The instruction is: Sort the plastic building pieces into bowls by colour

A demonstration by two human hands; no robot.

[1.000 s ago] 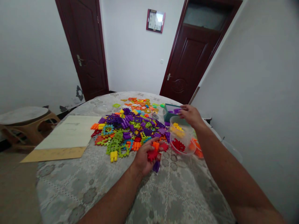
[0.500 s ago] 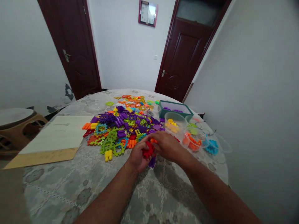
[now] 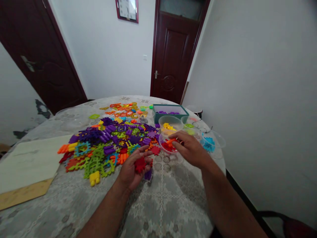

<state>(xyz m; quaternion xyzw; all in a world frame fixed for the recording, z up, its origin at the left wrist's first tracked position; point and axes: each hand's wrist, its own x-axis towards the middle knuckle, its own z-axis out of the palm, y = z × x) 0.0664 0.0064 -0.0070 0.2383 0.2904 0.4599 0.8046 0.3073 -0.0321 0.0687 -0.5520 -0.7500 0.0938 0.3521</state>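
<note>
My left hand (image 3: pixel 133 168) lies palm up near the table's front, cupped round a red toothed piece (image 3: pixel 140 164) and a purple piece (image 3: pixel 148 175). My right hand (image 3: pixel 190 148) is to its right, pinching an orange piece (image 3: pixel 170 142) over the clear bowl of red pieces (image 3: pixel 162 143). A wide heap of colourful plastic building pieces (image 3: pixel 109 138) spreads across the round table (image 3: pixel 160 205) to the left of both hands.
Behind the red bowl stand a clear bowl of yellow pieces (image 3: pixel 170 123), a teal box of purple pieces (image 3: pixel 169 112), and bowls of green (image 3: pixel 192 130) and blue pieces (image 3: pixel 210 143) near the right edge. A pale board (image 3: pixel 29 162) lies at left. Two dark doors stand behind.
My right hand came back from the teal box to my left hand, took an orange piece there, and now holds it over the red bowl. The view has swung to the right.
</note>
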